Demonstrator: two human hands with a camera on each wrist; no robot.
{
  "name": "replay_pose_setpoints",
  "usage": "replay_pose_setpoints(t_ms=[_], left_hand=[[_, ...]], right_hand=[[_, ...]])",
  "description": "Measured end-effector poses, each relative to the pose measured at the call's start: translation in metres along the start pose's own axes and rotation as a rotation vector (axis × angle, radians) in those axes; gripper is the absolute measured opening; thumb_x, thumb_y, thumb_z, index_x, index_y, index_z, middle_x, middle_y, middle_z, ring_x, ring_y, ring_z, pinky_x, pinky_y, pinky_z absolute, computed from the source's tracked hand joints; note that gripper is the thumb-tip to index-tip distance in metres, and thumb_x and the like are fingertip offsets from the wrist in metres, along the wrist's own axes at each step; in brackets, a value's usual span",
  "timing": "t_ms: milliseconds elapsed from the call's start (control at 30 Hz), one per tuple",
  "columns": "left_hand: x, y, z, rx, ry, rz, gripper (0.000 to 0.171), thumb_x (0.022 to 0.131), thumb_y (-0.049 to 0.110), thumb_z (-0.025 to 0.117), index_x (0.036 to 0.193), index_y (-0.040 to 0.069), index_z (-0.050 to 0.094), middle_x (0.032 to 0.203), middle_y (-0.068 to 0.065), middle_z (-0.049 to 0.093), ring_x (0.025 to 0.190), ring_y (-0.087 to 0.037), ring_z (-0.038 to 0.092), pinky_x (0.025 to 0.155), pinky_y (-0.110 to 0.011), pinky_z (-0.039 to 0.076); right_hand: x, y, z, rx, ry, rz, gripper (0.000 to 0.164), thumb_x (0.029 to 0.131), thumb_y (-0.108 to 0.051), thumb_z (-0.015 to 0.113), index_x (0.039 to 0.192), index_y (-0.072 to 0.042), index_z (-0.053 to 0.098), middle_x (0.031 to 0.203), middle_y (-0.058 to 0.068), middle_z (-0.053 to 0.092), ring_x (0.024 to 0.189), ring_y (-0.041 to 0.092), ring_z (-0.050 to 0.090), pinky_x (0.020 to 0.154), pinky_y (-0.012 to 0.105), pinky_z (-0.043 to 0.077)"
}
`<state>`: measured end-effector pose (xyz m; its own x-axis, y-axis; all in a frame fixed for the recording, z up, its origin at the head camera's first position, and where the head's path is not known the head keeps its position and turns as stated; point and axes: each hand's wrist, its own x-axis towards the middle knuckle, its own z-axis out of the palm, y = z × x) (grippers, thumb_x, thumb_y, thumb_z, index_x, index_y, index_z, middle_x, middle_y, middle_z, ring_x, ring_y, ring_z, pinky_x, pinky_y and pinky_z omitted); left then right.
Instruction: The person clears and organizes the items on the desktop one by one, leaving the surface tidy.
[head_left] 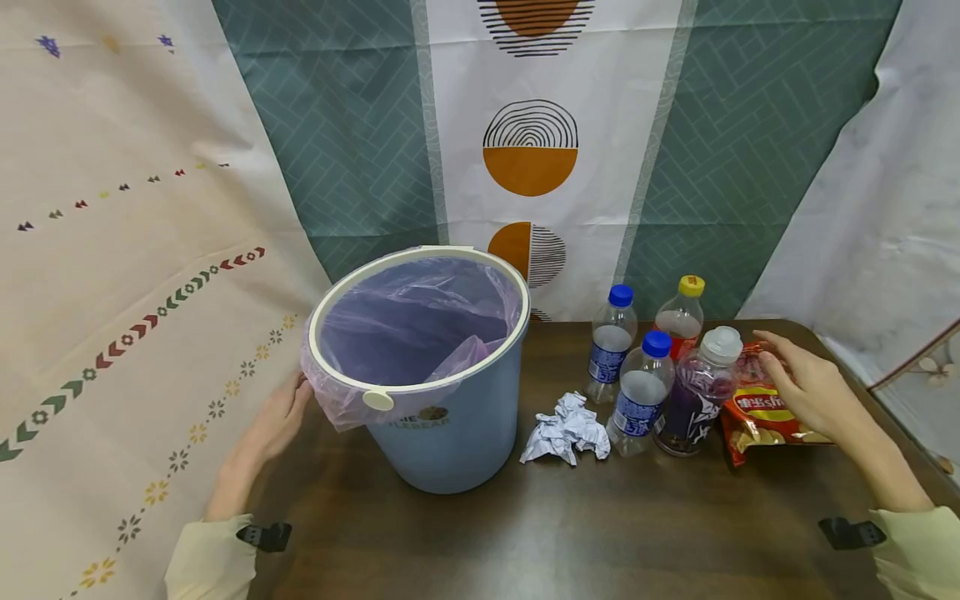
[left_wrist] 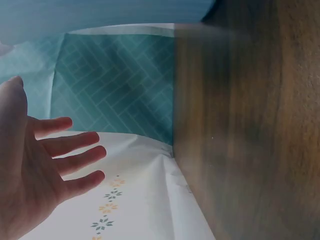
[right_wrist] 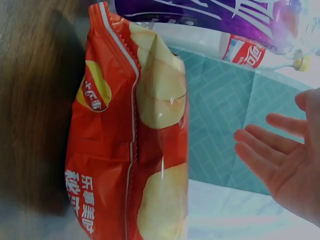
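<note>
My left hand (head_left: 276, 421) is beside the left side of a blue bin (head_left: 457, 433), its fingertips by the overhanging pink liner (head_left: 341, 404). In the left wrist view, this hand (left_wrist: 45, 165) has its fingers spread and holds nothing; a gap shows between it and the bin (left_wrist: 100, 12). Over at the right, my right hand (head_left: 813, 387) hovers at a red chip bag (head_left: 765, 408). The right wrist view shows that hand (right_wrist: 285, 150) with loosely extended fingers, apart from the chip bag (right_wrist: 107, 135). A purple-labelled bottle (head_left: 690, 408) stands left of the bag.
Two blue-capped bottles (head_left: 611, 342) and a yellow-capped bottle with a red label (head_left: 678, 312) stand close to the purple one. Crumpled white paper (head_left: 566, 431) lies between bin and bottles. The dark wooden table (head_left: 540, 533) ends at patterned curtains (head_left: 375, 125).
</note>
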<state>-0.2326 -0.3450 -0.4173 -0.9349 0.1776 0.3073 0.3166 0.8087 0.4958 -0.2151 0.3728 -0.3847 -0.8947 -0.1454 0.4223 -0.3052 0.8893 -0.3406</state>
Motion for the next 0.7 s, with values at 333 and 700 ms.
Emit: replay_pose_setpoints(t_ms=[333, 700], left_hand=[[-0.005, 0.014, -0.008, -0.035, 0.09, -0.034, 0.043, 0.101, 0.031, 0.025, 0.134, 0.006, 0.036, 0.119, -0.026, 0.055, 0.115, -0.047, 0.046, 0.096, -0.06, 0.034], [-0.002, 0.04, -0.017, -0.334, 0.149, -0.016, 0.043, 0.102, 0.026, 0.02, 0.138, 0.005, 0.032, 0.122, -0.027, 0.053, 0.097, 0.014, 0.05, 0.085, -0.007, 0.045]], right_hand=[[-0.001, -0.017, 0.003, 0.051, 0.38, -0.016, 0.028, 0.092, -0.016, 0.049, 0.116, -0.006, 0.059, 0.08, 0.009, 0.064, 0.055, -0.013, 0.035, 0.048, 0.015, 0.028], [-0.001, -0.036, 0.009, 0.162, 0.689, -0.024, 0.031, 0.087, -0.013, 0.047, 0.113, -0.001, 0.06, 0.091, -0.047, 0.047, 0.064, -0.03, 0.038, 0.05, 0.0, 0.029]])
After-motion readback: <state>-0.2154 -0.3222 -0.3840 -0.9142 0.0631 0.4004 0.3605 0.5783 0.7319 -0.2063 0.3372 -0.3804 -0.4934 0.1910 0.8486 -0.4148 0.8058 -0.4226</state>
